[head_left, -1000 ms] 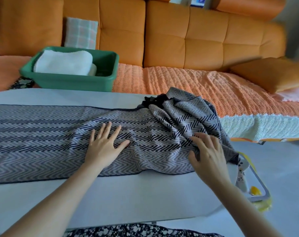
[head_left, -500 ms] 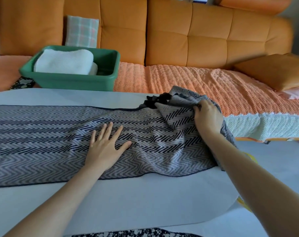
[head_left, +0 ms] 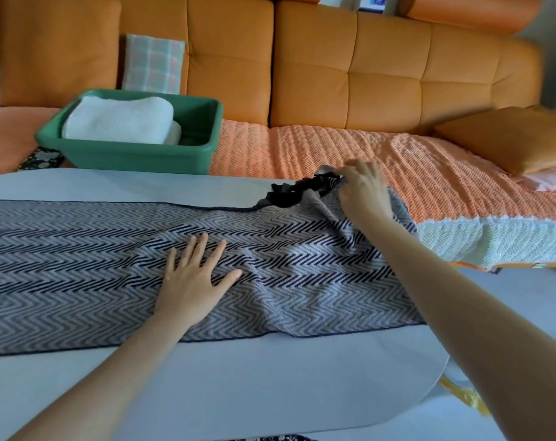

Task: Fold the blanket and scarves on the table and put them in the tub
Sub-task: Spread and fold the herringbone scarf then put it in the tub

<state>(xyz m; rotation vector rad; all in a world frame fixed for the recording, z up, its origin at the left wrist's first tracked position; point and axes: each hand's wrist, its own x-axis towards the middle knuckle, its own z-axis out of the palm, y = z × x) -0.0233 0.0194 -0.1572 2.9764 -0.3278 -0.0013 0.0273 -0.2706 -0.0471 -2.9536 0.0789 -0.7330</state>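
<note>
Beyond the counter's (head_left: pixel 238 377) far-left edge, the tub (head_left: pixel 136 159) holds a white blanket (head_left: pixel 117 119). The left hand (head_left: pixel 191 281) still presses the scarf (head_left: pixel 79 265) flat, fingers (head_left: pixel 197 246) spread. The right hand (head_left: pixel 362 192) has moved to the far-right bunched end, seemingly pinching it, to straighten before folding.

Orange sofa (head_left: pixel 350 74), plaid cushion (head_left: pixel 154 63) against its backrest, tan pillow (head_left: pixel 509 138) on seat

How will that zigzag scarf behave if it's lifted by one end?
Probably floppy: the zigzag scarf wrinkles and bunches where the right hand grips its end, so it would likely drape. It looks thin, so probably light. It may slide on the smooth table unless the left hand pins it.
</note>
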